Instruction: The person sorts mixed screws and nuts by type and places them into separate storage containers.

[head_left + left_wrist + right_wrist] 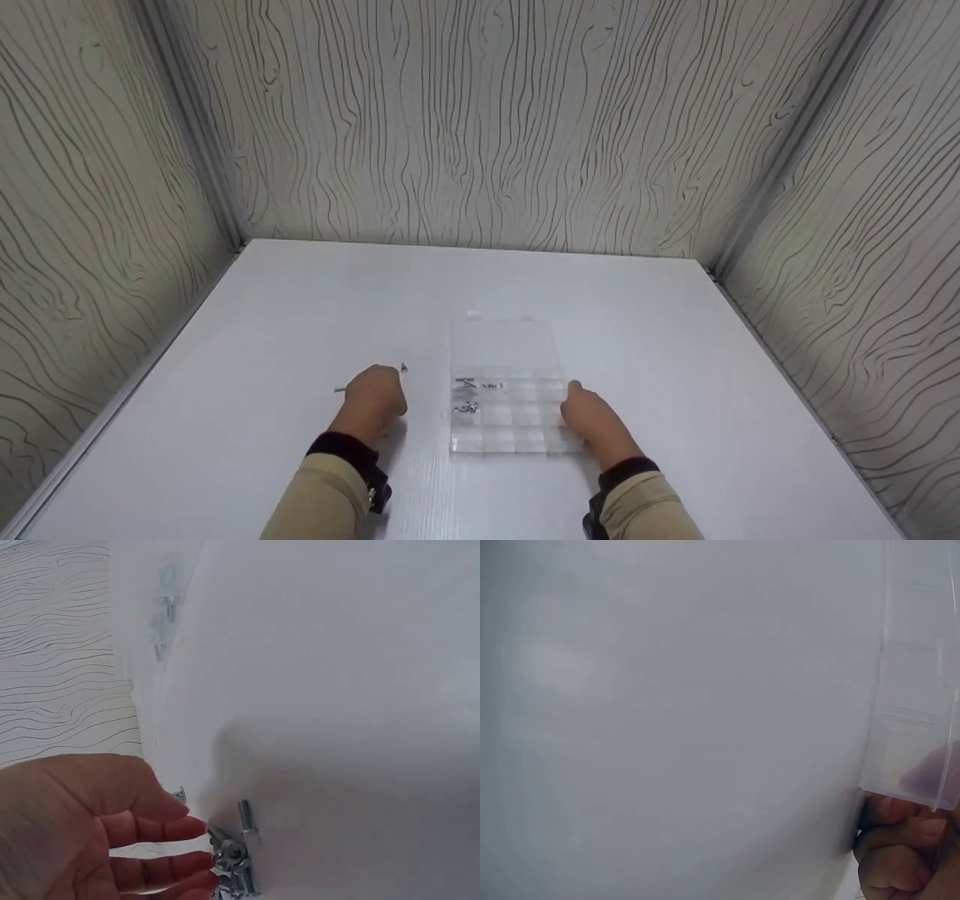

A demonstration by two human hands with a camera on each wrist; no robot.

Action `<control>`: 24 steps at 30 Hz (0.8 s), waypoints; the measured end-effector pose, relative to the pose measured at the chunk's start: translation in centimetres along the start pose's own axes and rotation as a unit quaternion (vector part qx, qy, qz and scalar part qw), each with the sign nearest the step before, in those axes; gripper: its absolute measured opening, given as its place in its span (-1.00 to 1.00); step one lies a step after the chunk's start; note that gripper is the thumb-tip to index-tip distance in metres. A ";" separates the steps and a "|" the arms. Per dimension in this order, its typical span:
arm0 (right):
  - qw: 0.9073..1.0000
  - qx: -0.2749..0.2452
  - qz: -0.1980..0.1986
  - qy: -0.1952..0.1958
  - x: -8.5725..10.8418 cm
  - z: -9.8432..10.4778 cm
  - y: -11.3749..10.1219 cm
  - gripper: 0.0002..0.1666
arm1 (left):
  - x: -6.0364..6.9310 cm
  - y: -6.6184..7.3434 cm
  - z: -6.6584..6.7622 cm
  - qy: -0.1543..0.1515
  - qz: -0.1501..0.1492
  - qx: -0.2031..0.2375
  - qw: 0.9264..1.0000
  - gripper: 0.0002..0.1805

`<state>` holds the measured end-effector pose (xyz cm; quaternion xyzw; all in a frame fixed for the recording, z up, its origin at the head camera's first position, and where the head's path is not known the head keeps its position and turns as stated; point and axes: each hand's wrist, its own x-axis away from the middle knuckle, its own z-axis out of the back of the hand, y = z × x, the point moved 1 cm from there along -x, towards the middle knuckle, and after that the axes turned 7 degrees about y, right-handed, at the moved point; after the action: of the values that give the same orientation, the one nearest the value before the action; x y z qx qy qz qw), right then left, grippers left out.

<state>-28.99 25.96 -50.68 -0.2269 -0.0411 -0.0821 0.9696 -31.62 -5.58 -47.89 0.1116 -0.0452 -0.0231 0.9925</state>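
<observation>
No legible txt, labels, brands, nos. or signs in any of the 3 views (head, L wrist, R wrist).
</observation>
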 end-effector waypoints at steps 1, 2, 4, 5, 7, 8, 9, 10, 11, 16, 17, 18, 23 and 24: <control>1.000 -0.003 0.000 0.000 0.0 0.0 0.0 -0.45 | 0.2 0.0 0.1 -0.004 0.005 -0.001 1.000 -0.72; 1.000 -0.003 0.000 -0.001 0.0 0.0 0.0 -0.46 | 0.3 0.0 0.1 -0.008 0.008 -0.002 1.000 -0.74; 1.000 -0.005 -0.001 -0.003 0.0 0.1 0.0 -0.47 | 0.5 0.0 0.1 -0.011 0.005 -0.008 1.000 -0.75; 1.000 -0.005 -0.001 -0.004 0.1 0.1 0.0 -0.48 | 0.6 0.1 0.1 -0.012 0.002 -0.008 1.000 -0.76; 1.000 -0.007 -0.003 -0.006 0.1 0.1 0.0 -0.48 | 0.7 0.0 -0.1 -0.011 -0.007 -0.014 1.000 -0.78; 1.000 -0.007 -0.004 -0.007 0.1 0.1 0.0 -0.47 | 0.7 0.0 -0.2 -0.009 -0.012 -0.018 1.000 -0.78; 1.000 -0.007 -0.003 -0.007 0.1 0.1 -0.1 -0.47 | 0.8 0.0 -0.3 -0.007 -0.017 -0.022 1.000 -0.78; 1.000 -0.006 -0.004 -0.007 0.1 0.1 -0.1 -0.47 | 0.7 0.1 -0.4 -0.004 -0.022 -0.028 0.999 -0.77; 1.000 -0.005 -0.004 -0.007 0.1 0.2 -0.1 -0.46 | 0.7 0.1 -0.5 -0.002 -0.025 -0.033 0.999 -0.75; 1.000 -0.005 -0.003 -0.006 0.2 0.2 -0.2 -0.47 | 0.5 0.4 -0.7 0.001 -0.032 -0.057 0.998 -0.79; 1.000 -0.007 -0.003 -0.005 0.2 0.3 -0.2 -0.47 | 0.5 0.4 -0.7 0.001 -0.032 -0.059 0.998 -0.79; 1.000 -0.009 -0.003 -0.005 0.3 0.3 -0.2 -0.48 | 0.5 0.4 -0.7 0.002 -0.032 -0.060 0.998 -0.81; 1.000 -0.015 0.000 -0.003 0.4 0.4 -0.2 -0.49 | 0.4 0.4 -1.0 0.007 -0.032 -0.063 0.997 -0.79; 1.000 -0.016 0.000 -0.003 0.4 0.4 -0.2 -0.49 | 0.3 0.4 -1.1 0.010 -0.033 -0.065 0.997 -0.79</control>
<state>-28.70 25.88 -50.21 -0.2423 -0.0426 -0.0822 0.9658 -31.17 -5.00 -48.80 0.0485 -0.0303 -0.0579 0.9967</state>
